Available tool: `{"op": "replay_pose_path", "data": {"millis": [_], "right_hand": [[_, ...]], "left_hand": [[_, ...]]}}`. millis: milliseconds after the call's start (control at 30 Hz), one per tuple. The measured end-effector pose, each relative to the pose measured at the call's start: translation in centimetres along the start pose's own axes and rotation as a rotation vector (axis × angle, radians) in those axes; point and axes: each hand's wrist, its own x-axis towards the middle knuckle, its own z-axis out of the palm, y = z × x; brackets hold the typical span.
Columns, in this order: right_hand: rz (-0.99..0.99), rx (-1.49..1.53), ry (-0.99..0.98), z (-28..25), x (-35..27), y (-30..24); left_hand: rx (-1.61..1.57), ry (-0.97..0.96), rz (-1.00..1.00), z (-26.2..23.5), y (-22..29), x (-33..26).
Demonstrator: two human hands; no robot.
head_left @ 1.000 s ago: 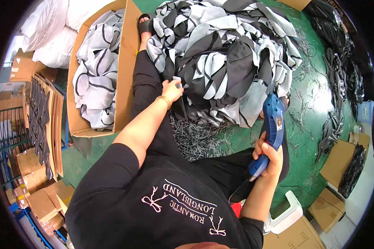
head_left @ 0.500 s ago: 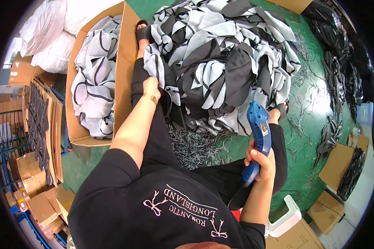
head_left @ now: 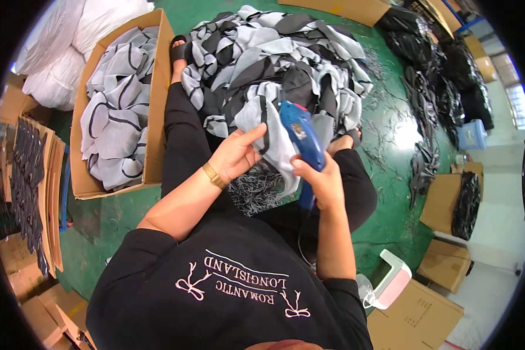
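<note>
My left hand (head_left: 239,154) pinches a light grey fabric piece (head_left: 252,116) with a dark stripe, holding it up between my knees. The piece hangs down toward my right hand (head_left: 324,181), which is wrapped around a blue handheld electric fabric cutter (head_left: 304,135). The cutter's head points away from me, beside the fabric's right side; whether its blade touches the cloth I cannot tell. Beyond both hands lies a large heap of grey and black fabric pieces (head_left: 262,38). Thin cut scraps (head_left: 251,195) lie on the floor below my hands.
A tall cardboard box (head_left: 158,99) of striped grey pieces stands along my left leg. White sacks (head_left: 55,87) sit behind it. On the right are black plastic bags (head_left: 408,35), a pink-and-white appliance (head_left: 394,280) and cardboard (head_left: 417,315). Cut threads litter the green floor (head_left: 385,175).
My left hand has come back from the heap with a striped grey piece. My right hand has moved left and forward, bringing the cutter up beside the cloth.
</note>
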Motion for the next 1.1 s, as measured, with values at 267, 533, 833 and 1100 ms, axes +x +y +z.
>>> {"op": "replay_pose_path", "data": {"millis": [267,533,833,1100], "right_hand": [[-0.173,-0.371,0.253,2.6,-3.5,-1.3],[-0.134,-0.299,0.038,2.5,-4.2,-2.7],[-0.150,-0.030,0.094,1.3,-5.3,-3.2],[0.050,-0.102,-0.030,1.0,-8.8,-1.4]], "left_hand": [[-0.250,-0.177,-0.126,3.0,-2.2,-3.3],[0.404,-0.266,-0.042,2.4,0.8,-5.3],[0.266,0.036,0.137,1.8,1.9,-5.5],[0.298,0.128,0.339,1.7,1.8,-5.1]]}}
